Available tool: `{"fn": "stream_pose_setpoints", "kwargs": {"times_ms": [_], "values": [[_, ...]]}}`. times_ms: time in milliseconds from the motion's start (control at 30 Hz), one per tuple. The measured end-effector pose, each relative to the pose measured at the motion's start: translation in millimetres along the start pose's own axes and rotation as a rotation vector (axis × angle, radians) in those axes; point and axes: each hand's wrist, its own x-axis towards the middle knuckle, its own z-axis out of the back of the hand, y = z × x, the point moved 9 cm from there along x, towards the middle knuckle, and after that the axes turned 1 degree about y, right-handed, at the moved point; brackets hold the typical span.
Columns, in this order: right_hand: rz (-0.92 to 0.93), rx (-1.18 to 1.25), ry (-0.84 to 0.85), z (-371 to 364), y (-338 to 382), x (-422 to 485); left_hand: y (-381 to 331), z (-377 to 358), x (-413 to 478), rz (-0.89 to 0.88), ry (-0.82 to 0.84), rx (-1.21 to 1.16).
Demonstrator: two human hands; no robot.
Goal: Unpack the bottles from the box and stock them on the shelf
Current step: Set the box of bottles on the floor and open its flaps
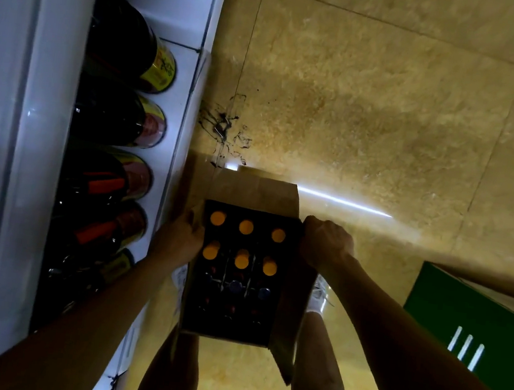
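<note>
- Far to the left of the box (259,192), we saw a white shelf (181,88) running up the side of the view. A row of large dark shelf bottles (113,112) with yellow and red labels lay in it. We could not tell whether any of them had come from this box.
- At the box's left rim was the left hand (179,237). It seemed to be wrapped over the cardboard edge and gripping it, though its fingertips were hidden.
- The box itself was brown cardboard, open at the top with its flaps turned outward, seen from straight above between the person's legs. We could not tell whether it rested on the tiled floor (372,112) or was being held just off it.
- Inside the box stood the boxed bottles (246,227). Six orange caps showed in two rows of three at the far end. Darker caps sat in dividers at the near end, too dim to count. We saw no obviously empty cell, so we judged that unpacking had barely begun, if at all, and that nearly all the stocking was left to do.
- At the box's right rim, the right hand (327,244) was closed in a fist around the cardboard edge. With both hands on the box and neither on a bottle, we judged the step in hand to be placing the box beside the shelf.
- Well to the right of the box lay a green carton (461,314), with its contents out of sight.
</note>
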Motion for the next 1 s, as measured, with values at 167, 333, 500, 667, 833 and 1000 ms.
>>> {"fn": "stream_pose_setpoints", "kwargs": {"times_ms": [167, 333, 500, 667, 833, 1000], "values": [[0.0, 0.382, -0.021, -5, 15, -19, -11, -2, -10, -0.001, -0.02, -0.02], [-0.122, 0.601, -0.081, -21, 27, -47, -19, 1, -17, -0.019, 0.029, 0.009], [-0.159, 0.563, -0.034, -31, 23, -44, -21, 3, -19, -0.077, 0.02, 0.071], [-0.105, 0.491, -0.003, -35, 15, -39, -19, -3, -12, -0.099, -0.006, 0.095], [-0.077, 0.482, -0.008, -31, 5, -32, -26, -3, -13, -0.074, -0.015, 0.104], [-0.04, 0.467, -0.024, -14, -7, -30, -46, 2, -14, -0.067, -0.015, 0.113]]}}
